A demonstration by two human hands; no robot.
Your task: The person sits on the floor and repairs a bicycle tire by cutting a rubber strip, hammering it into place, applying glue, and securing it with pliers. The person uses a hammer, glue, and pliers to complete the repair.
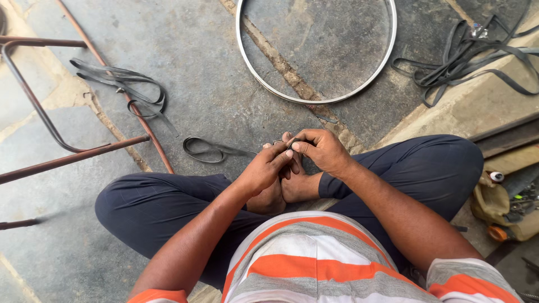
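I sit cross-legged on a stone floor. My left hand [264, 167] and my right hand [318, 150] meet above my bare feet. Both pinch one end of a thin black rubber strip [210, 149]. The strip runs left from my fingers and loops flat on the floor. My fingertips cover the pinched end, so its detail is hidden.
A bare metal wheel rim [317, 100] lies ahead on the floor. Black rubber tubes [466, 59] are piled at the upper right, and another loose rubber strip [126, 84] lies upper left. A rusty metal frame [73, 151] stands at left. A tool bag [508, 205] sits at right.
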